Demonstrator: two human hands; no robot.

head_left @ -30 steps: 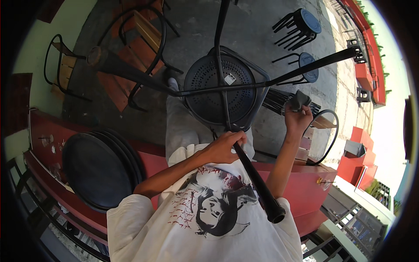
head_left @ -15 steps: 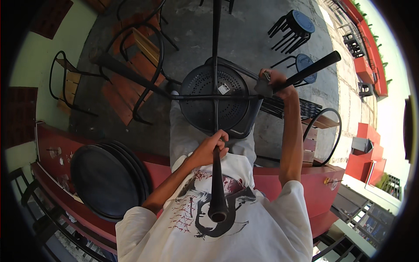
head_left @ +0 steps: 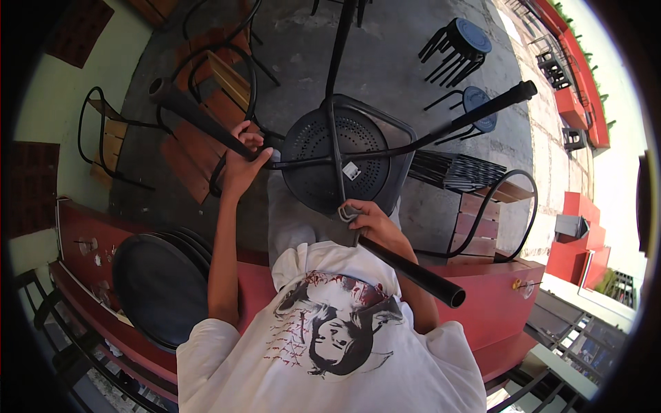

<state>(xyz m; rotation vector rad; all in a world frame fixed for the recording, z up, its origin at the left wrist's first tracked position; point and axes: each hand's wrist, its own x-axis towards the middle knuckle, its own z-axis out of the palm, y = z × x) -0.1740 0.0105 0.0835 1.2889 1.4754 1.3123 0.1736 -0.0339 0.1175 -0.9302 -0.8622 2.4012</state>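
An upturned black metal stool (head_left: 299, 127) lies before me, its round perforated seat down and its legs spreading outward. A small white label (head_left: 351, 171) is on the seat's underside. My left hand (head_left: 242, 162) is closed round the left leg, close to the crossing bars. My right hand (head_left: 379, 221) is closed on a small grey folded piece (head_left: 348, 210), bent into a loop at the near leg (head_left: 413, 272). Whether that piece is cloth or something stiffer, I cannot tell. Under the stool shows a dark panel with rounded corners (head_left: 405, 127).
Several round black tops (head_left: 155, 292) lean on the red ledge (head_left: 475, 303) at left. Wooden-slat chairs (head_left: 213, 103) stand at far left, another chair (head_left: 475, 227) at right. Stacked stools with blue seats (head_left: 471, 36) and a single one (head_left: 480, 109) stand at far right.
My right hand has come from the right leg to the near leg, with the grey piece. My left hand has gone from the near leg to the left leg. The stool has turned.
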